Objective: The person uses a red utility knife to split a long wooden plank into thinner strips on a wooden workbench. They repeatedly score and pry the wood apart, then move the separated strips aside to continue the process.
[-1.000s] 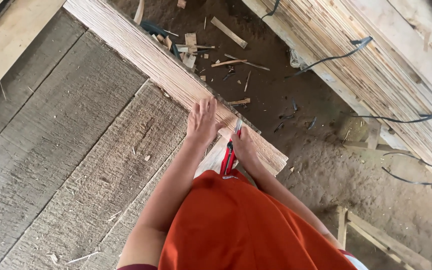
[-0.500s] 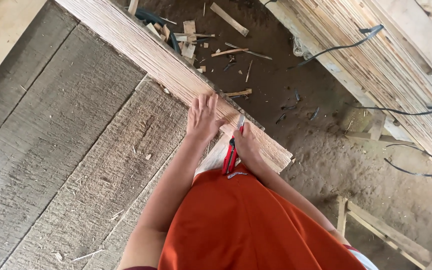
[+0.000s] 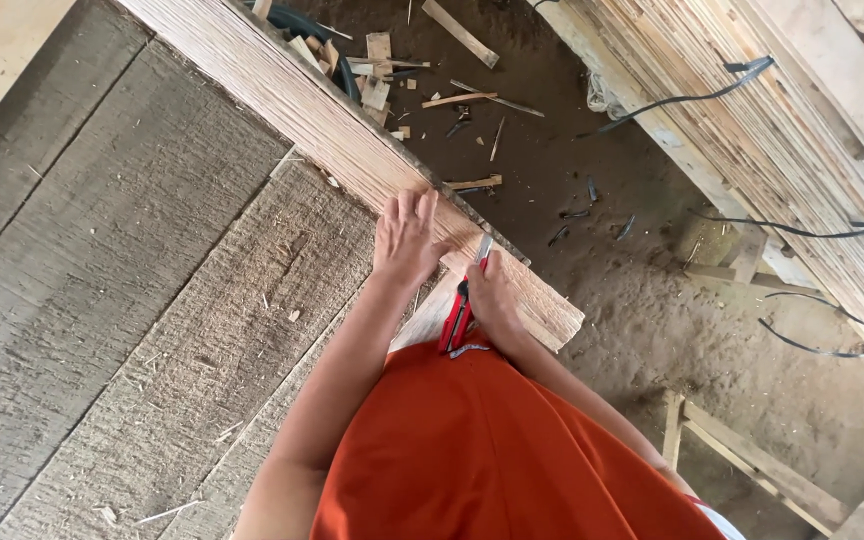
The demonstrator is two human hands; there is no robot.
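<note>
**Utility knife at the edge of a stacked veneer bundle**

Left hand [image 3: 407,235] lies flat, fingers open, on the pale veneer stack [image 3: 352,150]; right hand [image 3: 492,295] closed around a red utility knife [image 3: 462,310], blade up at the stack's edge; sheets probably thin, light, brittle; best steadied from above.

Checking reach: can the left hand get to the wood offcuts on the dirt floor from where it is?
Probably not as it stands. The left hand lies flat on the pale plank stack, and the wood offcuts lie beyond and below its far edge. The right hand holds a red utility knife.
</note>
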